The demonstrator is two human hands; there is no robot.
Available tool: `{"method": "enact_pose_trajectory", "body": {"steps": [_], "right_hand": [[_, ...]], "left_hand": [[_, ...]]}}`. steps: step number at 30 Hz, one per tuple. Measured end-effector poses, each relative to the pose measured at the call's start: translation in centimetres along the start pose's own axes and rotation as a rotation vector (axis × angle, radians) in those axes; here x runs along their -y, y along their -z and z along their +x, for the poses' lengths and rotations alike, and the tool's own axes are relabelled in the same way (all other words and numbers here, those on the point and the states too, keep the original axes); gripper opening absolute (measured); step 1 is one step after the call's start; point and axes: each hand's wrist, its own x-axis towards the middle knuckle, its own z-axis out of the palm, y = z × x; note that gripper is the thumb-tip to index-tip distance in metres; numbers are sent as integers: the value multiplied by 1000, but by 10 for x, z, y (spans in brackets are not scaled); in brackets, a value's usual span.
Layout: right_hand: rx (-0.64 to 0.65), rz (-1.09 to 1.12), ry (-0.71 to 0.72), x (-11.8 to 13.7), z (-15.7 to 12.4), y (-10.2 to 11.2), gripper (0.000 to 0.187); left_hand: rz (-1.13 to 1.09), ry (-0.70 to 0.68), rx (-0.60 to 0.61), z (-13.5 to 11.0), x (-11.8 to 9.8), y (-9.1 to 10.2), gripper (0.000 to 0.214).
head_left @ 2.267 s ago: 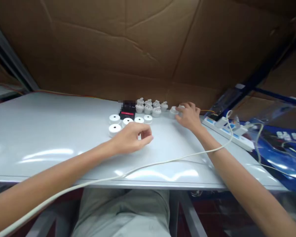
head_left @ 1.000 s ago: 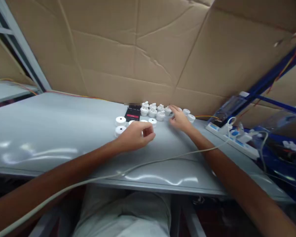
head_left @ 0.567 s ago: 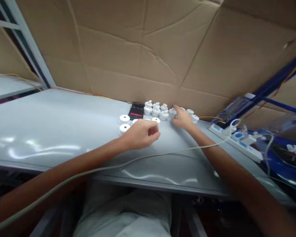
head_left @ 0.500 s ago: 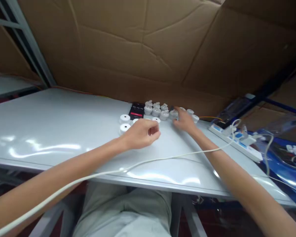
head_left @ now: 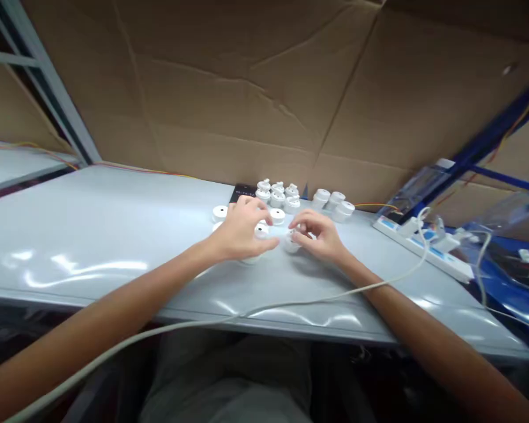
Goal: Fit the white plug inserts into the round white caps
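My right hand (head_left: 318, 235) has its fingers curled round a small white round plastic piece (head_left: 291, 242), low over the table in front of me. Dark spots show on the top of that piece. To its left, my left hand (head_left: 245, 230) is open, thumb and fingers spread apart, above several white round caps that it partly hides. One cap with a dark centre hole (head_left: 277, 217) sits just beyond the gap between my hands. Another white cap (head_left: 220, 212) lies left of my left hand.
Several white round pieces with raised tops (head_left: 277, 197) stand at the back, beside a dark phone (head_left: 242, 191). Further right are three white cylinders (head_left: 335, 201). A white power strip (head_left: 423, 247) lies at the right. A pale cable (head_left: 300, 302) crosses the table and both forearms.
My right hand has come back from the rear group toward me and left, bringing a white round piece. My left hand has opened from a curled shape and shifted slightly.
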Motion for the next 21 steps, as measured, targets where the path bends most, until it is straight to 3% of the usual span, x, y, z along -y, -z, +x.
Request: {"method": "enact_pose_trajectory", "body": {"steps": [2,4,8,12,15,17,21], "right_hand": [[48,171,-32,4,0,-6,17],[12,247,-43,3,0,-10,23],[-78,-68,20,-12,2,-12,32],[111,-346,10,-28,1,-11,51],[153,-383,-80,-31,1,-8,39],[112,-354,-149,-30,1,-6,29],[12,-49,-219,-20,1,-7,37]], "left_hand": [[39,-9,39,-2,-1,-4,43],[69,-26,77,-4,-2,-8,47],[91,-20,134,-4,-4,-8,39],[112,-45,245,-3,-9,0,44],[121,-26,317,-3,-13,4,45],[109,10,317,-2,-13,4,48],[98,97,258,0,-6,-3,56]]}}
